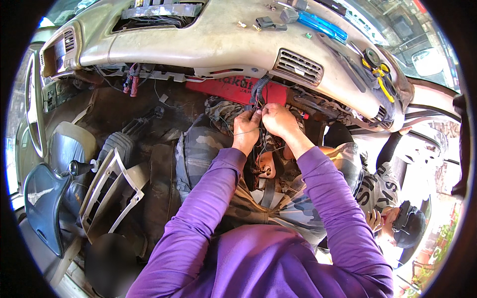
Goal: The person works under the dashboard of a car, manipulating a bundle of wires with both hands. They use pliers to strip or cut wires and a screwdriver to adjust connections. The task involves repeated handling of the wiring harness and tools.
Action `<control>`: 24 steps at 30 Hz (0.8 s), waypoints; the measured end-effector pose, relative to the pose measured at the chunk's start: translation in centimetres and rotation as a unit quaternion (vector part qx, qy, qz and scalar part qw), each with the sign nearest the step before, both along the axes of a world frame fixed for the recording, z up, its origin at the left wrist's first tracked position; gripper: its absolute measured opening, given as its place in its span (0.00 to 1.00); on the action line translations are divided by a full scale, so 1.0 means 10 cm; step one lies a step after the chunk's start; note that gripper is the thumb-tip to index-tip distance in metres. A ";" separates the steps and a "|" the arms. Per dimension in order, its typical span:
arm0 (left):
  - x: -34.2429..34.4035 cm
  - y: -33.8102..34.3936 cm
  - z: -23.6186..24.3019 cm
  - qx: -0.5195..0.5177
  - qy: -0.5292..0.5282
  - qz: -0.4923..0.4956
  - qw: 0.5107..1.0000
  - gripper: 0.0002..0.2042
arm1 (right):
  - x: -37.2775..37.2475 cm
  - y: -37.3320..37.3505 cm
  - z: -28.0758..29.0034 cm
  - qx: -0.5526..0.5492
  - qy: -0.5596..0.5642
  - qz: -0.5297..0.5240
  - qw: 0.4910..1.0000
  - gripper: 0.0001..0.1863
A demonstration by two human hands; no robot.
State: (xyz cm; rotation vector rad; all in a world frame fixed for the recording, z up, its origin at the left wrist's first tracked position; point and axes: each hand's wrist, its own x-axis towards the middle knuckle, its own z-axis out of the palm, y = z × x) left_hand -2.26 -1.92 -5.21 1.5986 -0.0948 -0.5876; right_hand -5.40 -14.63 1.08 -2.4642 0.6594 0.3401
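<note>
In front of my lap, my left hand is closed with thumb and finger pinching thin wires. Close on its right, almost touching it, my right hand is closed on wires of the same bundle. The wiring harness, wrapped in black corrugated tube, hangs from under the beige dashboard down to my fingers. The wire ends between the fingertips are too small to make out. Below my hands, a tangle of copper-coloured and dark wires lies between my camouflage-trousered legs.
A red panel lies behind the harness. On the dashboard are a blue-handled screwdriver, yellow-handled pliers, black tape and connectors. A beige trim frame and gear lever stand left. Another person is at the right doorway.
</note>
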 end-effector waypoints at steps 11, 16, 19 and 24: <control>-0.02 -0.02 0.04 -0.055 0.017 0.022 0.998 0.12 | -0.04 0.12 0.01 -0.007 0.003 -0.037 0.999 0.20; 0.00 -0.01 0.02 -0.048 0.023 0.019 0.998 0.12 | -0.06 0.14 -0.07 0.002 -0.012 -0.047 0.999 0.19; 0.00 -0.02 0.03 -0.044 0.027 0.023 0.998 0.12 | -0.08 0.15 -0.11 0.020 -0.025 -0.064 0.997 0.19; 0.01 -0.01 0.01 -0.041 0.023 0.016 0.999 0.13 | -0.13 0.26 -0.08 0.014 -0.055 -0.096 0.994 0.18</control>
